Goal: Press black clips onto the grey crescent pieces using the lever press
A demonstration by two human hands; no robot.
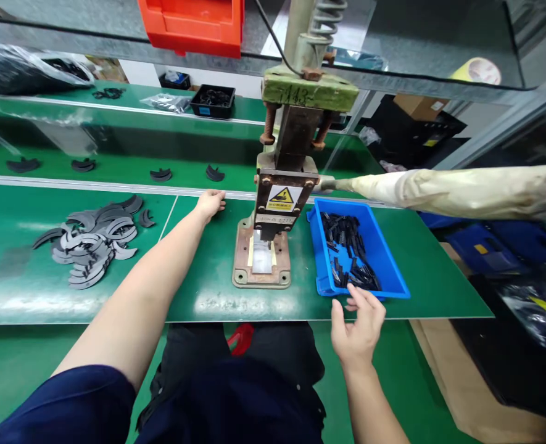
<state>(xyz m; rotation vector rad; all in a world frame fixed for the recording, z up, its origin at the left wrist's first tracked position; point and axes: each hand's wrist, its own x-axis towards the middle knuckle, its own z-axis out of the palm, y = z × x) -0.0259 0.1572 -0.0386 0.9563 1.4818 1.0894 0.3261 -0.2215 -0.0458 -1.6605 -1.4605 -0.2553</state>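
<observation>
Blue bin's near rim (395,294) lies beside right hand (359,324).

Rectangular plastic bin (394,262) shows bright blue; slim strip-like pieces (347,234) inside, black; flat crescent-shaped pieces (90,240), grey; tabletop (198,296), green; triangular warning sign (282,196), yellow with black border.

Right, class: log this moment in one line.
left hand: left of press; right hand: open, at near side of blue bin; black parts: inside bin; grey curved parts: piled left
</observation>
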